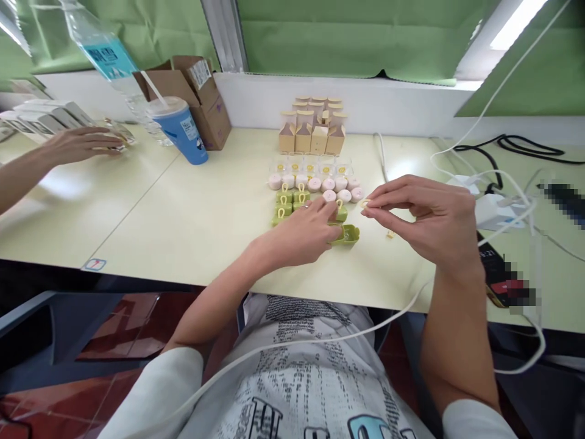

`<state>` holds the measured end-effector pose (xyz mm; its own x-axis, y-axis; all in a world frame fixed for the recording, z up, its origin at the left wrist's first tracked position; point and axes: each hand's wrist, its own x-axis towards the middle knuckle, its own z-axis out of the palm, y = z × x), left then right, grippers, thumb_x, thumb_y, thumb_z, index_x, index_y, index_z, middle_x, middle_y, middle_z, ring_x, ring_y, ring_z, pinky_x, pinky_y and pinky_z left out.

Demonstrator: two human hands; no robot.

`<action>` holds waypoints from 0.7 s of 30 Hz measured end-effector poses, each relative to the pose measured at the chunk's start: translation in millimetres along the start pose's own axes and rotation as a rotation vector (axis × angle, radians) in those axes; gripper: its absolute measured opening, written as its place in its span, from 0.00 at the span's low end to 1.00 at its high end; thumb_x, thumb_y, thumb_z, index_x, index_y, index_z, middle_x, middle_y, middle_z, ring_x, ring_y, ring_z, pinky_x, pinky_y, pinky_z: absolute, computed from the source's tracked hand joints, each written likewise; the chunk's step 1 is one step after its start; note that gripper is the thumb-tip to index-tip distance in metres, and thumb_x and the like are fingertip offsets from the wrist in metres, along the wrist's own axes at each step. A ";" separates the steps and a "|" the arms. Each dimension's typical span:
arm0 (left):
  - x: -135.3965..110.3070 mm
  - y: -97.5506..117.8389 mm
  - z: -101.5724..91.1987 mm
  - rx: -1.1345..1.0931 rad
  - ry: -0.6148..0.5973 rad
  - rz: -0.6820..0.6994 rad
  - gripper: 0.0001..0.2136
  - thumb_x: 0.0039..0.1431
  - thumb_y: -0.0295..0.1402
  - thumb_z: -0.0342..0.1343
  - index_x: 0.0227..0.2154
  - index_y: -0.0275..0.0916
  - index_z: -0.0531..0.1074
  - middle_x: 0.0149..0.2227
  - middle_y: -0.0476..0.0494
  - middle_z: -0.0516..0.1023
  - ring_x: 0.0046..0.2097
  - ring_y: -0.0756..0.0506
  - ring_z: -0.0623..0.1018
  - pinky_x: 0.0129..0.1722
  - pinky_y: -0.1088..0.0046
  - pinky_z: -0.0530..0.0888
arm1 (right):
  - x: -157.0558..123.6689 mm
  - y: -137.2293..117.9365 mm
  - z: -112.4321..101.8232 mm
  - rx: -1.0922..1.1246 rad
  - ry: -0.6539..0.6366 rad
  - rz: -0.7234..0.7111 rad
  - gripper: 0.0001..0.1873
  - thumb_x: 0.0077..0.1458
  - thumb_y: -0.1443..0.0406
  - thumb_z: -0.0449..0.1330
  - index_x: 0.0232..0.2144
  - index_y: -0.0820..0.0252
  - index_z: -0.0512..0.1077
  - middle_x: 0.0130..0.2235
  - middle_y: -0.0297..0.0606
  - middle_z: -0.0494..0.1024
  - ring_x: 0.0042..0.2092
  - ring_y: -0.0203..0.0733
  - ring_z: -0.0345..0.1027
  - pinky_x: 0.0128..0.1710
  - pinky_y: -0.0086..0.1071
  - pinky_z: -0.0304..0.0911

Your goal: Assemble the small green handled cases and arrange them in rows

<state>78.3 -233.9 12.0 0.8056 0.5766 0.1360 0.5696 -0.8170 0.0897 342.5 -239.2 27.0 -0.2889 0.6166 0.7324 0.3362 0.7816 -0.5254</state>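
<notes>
My left hand (307,230) rests on the pale table (196,219), its fingers on a small open green case (346,234). My right hand (423,214) hovers just to the right, pinching a tiny pale piece (365,203) between thumb and fingertips. Behind the hands lie rows of small parts: closed green cases (289,203) with yellow loops, round pink pieces (320,183), clear lids with yellow marks (311,166), and a cluster of small tan cardboard boxes (311,130). A small yellowish bit (390,233) lies on the table below my right hand.
A blue paper cup with straw (179,127), a water bottle (107,55) and an open brown carton (201,94) stand at the back left. Another person's hand (80,145) rests on the left table. White and black cables (498,183), a white charger (496,210) and a phone lie right.
</notes>
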 end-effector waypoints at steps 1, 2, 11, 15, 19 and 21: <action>-4.7 -4.2 -5.8 -0.127 0.031 0.036 0.07 0.79 0.26 0.59 0.45 0.35 0.83 0.61 0.29 0.79 0.61 0.35 0.81 0.59 0.56 0.80 | -0.3 1.1 -0.3 0.019 0.023 0.008 0.10 0.65 0.69 0.79 0.40 0.44 0.92 0.42 0.33 0.92 0.44 0.46 0.88 0.42 0.42 0.89; -9.1 -8.8 -11.4 -0.261 0.066 0.088 0.05 0.79 0.29 0.61 0.45 0.36 0.81 0.61 0.31 0.79 0.58 0.38 0.82 0.59 0.58 0.80 | -0.6 2.1 -0.7 0.030 0.036 0.013 0.10 0.65 0.69 0.79 0.41 0.43 0.92 0.43 0.34 0.92 0.45 0.47 0.89 0.43 0.43 0.89; -10.7 -17.8 -21.5 -0.472 0.433 0.107 0.12 0.69 0.25 0.65 0.52 0.43 0.75 0.55 0.40 0.86 0.52 0.43 0.85 0.54 0.64 0.81 | -0.3 -12.1 9.7 -0.026 0.020 -0.142 0.14 0.68 0.73 0.74 0.41 0.45 0.91 0.44 0.33 0.93 0.44 0.45 0.89 0.49 0.43 0.88; -10.0 -18.6 -18.5 -0.620 0.398 0.103 0.24 0.71 0.28 0.69 0.65 0.44 0.71 0.61 0.38 0.87 0.58 0.43 0.88 0.56 0.67 0.83 | -1.1 -11.4 20.2 -0.168 -0.043 -0.304 0.13 0.71 0.74 0.70 0.41 0.51 0.89 0.44 0.37 0.93 0.43 0.45 0.87 0.46 0.42 0.86; -12.8 -26.7 -17.5 -0.819 0.287 0.079 0.26 0.75 0.34 0.69 0.71 0.46 0.69 0.67 0.33 0.83 0.66 0.39 0.86 0.62 0.62 0.84 | -3.1 -7.7 27.7 -0.192 -0.094 -0.317 0.12 0.72 0.74 0.68 0.40 0.51 0.87 0.42 0.36 0.92 0.43 0.46 0.86 0.46 0.43 0.85; -13.7 -31.3 -17.1 -0.933 0.238 0.103 0.26 0.76 0.35 0.67 0.73 0.47 0.71 0.70 0.32 0.80 0.70 0.37 0.83 0.64 0.60 0.85 | -3.6 -7.1 29.9 -0.174 -0.098 -0.318 0.13 0.72 0.74 0.68 0.40 0.51 0.86 0.42 0.35 0.92 0.43 0.46 0.86 0.47 0.44 0.85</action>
<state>46.6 -216.3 24.2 0.7316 0.5699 0.3742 0.0570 -0.5980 0.7994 314.3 -244.1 15.1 -0.4852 0.3581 0.7978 0.3607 0.9130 -0.1905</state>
